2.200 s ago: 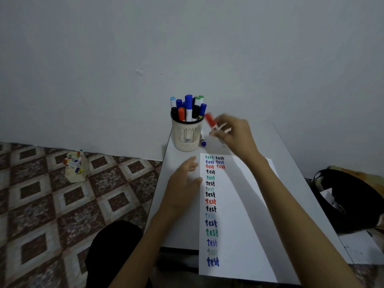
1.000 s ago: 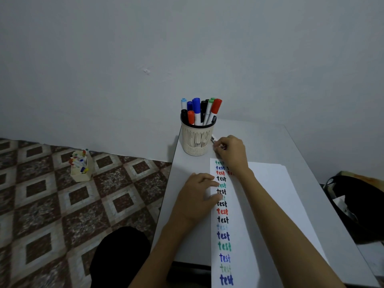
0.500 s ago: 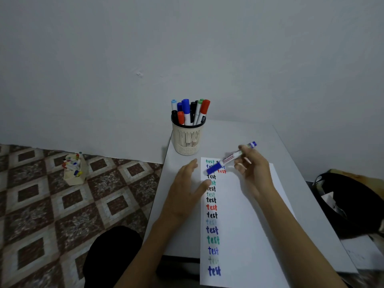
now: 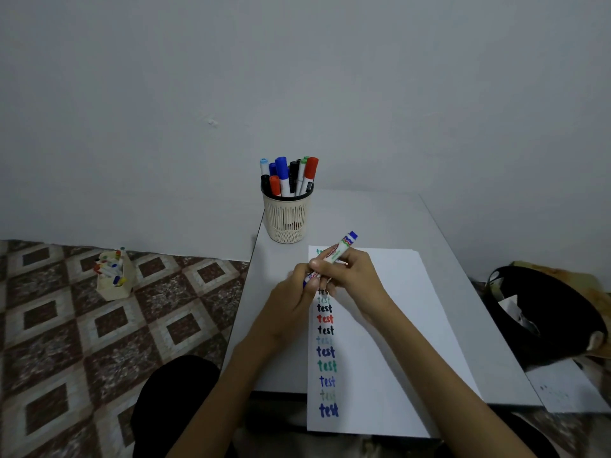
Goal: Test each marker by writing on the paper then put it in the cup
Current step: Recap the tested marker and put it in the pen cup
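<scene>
- Held a marker (image 4: 337, 252) slantwise over the top of the paper (image 4: 390, 325), with its blue tail end raised toward the far right and its other end lower, toward the left.
- Gripped the white barrel with the right hand (image 4: 353, 279), its fingers (image 4: 322, 264) curled round the middle.
- Pinched the lower blue end with the left hand (image 4: 291, 299), its fingers (image 4: 302, 272) bent and closed on it; could not tell whether the cap was on or coming off.
- Held both hands touching each other, over the upper left part of the sheet.
- Found the paper flat on the desk (image 4: 380, 213) and overhanging the near edge, with a column of "test" words in black, red, blue and green down its left side.
- Found the cup (image 4: 287, 219) upright at the far left corner of the desk, just beyond the paper, packed with other markers (image 4: 287, 175) standing caps up.
- Noted a small box (image 4: 114, 279) of more pens on the tiled floor (image 4: 66, 342) to the left, well apart from the desk.
- Noted a black bag (image 4: 542, 312) to the right of the desk.
</scene>
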`<action>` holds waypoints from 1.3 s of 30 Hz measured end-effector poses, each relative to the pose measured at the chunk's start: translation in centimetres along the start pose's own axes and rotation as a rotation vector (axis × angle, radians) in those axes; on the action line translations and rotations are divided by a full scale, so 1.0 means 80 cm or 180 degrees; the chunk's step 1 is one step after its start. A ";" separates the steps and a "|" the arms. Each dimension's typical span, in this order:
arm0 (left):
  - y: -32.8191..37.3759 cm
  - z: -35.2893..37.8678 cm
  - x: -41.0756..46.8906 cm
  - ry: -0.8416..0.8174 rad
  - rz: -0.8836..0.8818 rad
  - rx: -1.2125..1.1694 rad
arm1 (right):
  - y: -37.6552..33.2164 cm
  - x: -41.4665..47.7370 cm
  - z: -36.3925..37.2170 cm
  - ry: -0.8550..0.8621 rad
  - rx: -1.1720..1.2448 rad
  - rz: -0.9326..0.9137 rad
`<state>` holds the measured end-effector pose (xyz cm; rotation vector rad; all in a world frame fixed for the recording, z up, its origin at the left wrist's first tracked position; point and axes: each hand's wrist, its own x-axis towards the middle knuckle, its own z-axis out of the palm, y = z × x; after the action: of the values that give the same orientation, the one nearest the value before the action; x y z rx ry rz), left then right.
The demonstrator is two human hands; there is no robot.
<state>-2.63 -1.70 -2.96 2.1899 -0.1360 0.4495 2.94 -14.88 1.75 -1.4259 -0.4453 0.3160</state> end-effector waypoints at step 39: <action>-0.010 0.003 0.009 0.0181 0.0165 0.1228 | 0.031 0.049 -0.049 0.0949 -0.0105 0.0049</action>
<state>-1.72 -1.38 -3.43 2.5520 -0.0797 0.6073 8.36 -16.18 -0.63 -1.4807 -0.1970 0.1052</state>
